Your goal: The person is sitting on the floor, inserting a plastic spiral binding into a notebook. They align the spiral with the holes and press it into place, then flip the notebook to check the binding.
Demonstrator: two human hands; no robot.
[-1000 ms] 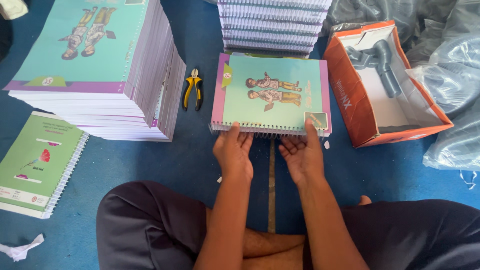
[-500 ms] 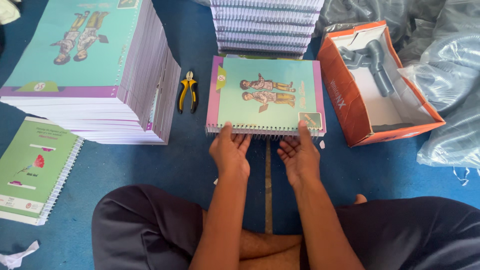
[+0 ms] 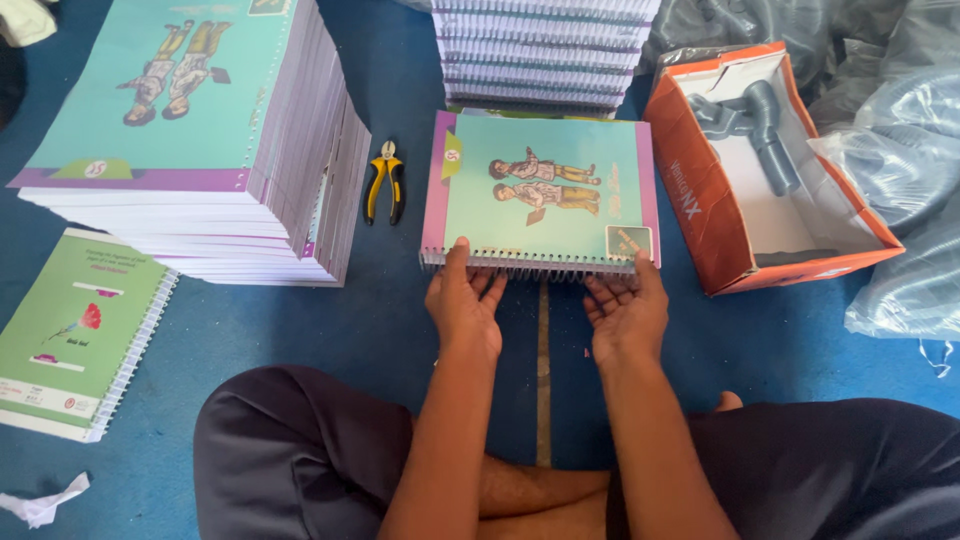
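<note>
We have the spiral-bound notebook [image 3: 545, 195] lying flat on the blue floor [image 3: 400, 330], cover up, its wire binding along the near edge. Our left hand [image 3: 463, 308] and right hand [image 3: 625, 312] rest at that binding, fingers spread and lightly curled against the coil, pinching nothing. The coil appears fully threaded; we judge this copy near finished. Yellow-handled pliers [image 3: 385, 182] lie just left. A tall stack of notebooks [image 3: 200, 140] stands at far left, another stack [image 3: 545, 50] behind.

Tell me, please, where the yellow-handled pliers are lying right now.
In the head view, the pliers lie on the blue floor, between the tall book stack on the left and the spiral-bound book under both hands.
</note>
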